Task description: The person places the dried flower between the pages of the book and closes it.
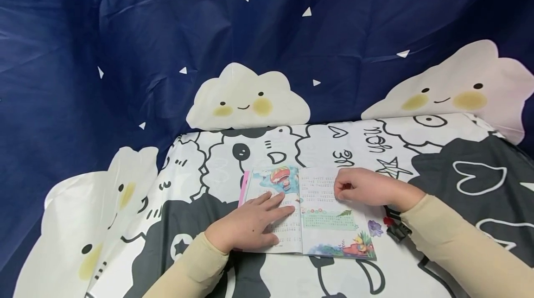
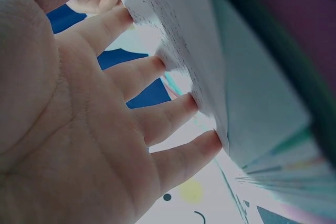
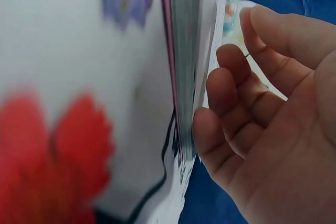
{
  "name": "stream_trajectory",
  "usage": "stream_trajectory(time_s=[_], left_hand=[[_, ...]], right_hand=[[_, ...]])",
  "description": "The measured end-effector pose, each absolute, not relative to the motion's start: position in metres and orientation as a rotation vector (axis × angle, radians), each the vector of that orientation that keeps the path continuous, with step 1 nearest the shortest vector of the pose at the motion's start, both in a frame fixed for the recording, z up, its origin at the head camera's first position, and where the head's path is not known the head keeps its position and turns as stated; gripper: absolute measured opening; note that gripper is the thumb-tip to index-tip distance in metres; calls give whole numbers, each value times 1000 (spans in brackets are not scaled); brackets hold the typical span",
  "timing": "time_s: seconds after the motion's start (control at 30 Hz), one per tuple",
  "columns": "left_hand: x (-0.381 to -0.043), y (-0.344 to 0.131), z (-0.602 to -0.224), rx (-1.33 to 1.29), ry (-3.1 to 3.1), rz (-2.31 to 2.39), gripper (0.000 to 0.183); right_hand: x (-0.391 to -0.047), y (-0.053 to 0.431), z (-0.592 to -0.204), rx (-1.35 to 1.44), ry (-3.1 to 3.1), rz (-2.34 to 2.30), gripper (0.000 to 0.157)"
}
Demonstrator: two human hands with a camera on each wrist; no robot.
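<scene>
open book (image 1: 309,219) lies on patterned cloth (image 1: 404,275). left hand (image 1: 255,221): spread, fingers straight, tips on left page (image 1: 289,237), gripping nothing. right hand (image 1: 365,187): fingers curled in at right page (image 1: 323,237), nothing seen in hold.

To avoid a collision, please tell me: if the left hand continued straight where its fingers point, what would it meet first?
Probably the centre fold of the open book, then its right page; clearance to the right hand is unclear.
</scene>
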State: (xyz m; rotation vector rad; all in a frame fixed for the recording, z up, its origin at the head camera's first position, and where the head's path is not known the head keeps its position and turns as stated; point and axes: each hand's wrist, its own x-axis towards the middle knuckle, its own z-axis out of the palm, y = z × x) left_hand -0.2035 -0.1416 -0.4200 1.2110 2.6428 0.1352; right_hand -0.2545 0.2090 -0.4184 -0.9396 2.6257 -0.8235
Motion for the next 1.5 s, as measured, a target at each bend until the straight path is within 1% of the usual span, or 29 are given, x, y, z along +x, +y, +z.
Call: stream_trajectory(time_s=[0.13, 0.17, 0.33, 0.4, 0.57, 0.7, 0.93, 1.03, 1.07, 1.17, 1.2, 1.23, 1.3, 1.33, 1.4, 1.5], left_hand=[[-203, -141, -419, 1203, 2641, 135, 74], [-203, -141, -418, 1202, 2641, 137, 74], [-203, -141, -418, 1210, 2638, 140, 74], [-204, -141, -418, 1218, 2638, 141, 74], [-204, -142, -419, 1225, 2635, 145, 75], [-205, -142, -420, 1227, 2637, 146, 75], [-205, -142, -420, 1220, 2636, 138, 75], [-205, -142, -421, 1218, 2637, 137, 75], [-205, -142, -420, 1216, 2637, 139, 75], [-205, -142, -420, 1213, 2636, 147, 75], [-205, -142, -420, 1211, 2635, 150, 75], [-205, -142, -420, 1210, 2634, 154, 74], [-205, -142, -420, 1210, 2632, 157, 74], [-205, -142, -420, 1211, 2631, 159, 74], [-204, -142, -420, 1211, 2629, 160, 74], [-204, -142, -420, 1215, 2627, 157, 74]], right_hand=[[-258, 215, -417, -929, 2700, -788, 11], [-259, 217, -416, -922, 2722, -773, 15], [-262, 227, -415, -844, 2806, -685, 54], [-264, 231, -415, -797, 2805, -682, 64], [-267, 236, -418, -721, 2760, -677, 75], [-270, 238, -421, -689, 2744, -657, 79], [-272, 239, -424, -684, 2763, -641, 73], [-273, 238, -425, -685, 2798, -683, 63], [-273, 237, -424, -694, 2824, -691, 57], [-275, 236, -424, -728, 2921, -706, 24], [-276, 236, -423, -744, 2954, -699, 16], [-276, 236, -423, -758, 2984, -689, 14], [-276, 235, -422, -772, 3011, -674, 24], [-276, 235, -421, -778, 3016, -667, 26], [-276, 234, -421, -787, 3014, -650, 28], [-275, 235, -422, -802, 3002, -617, 25]])
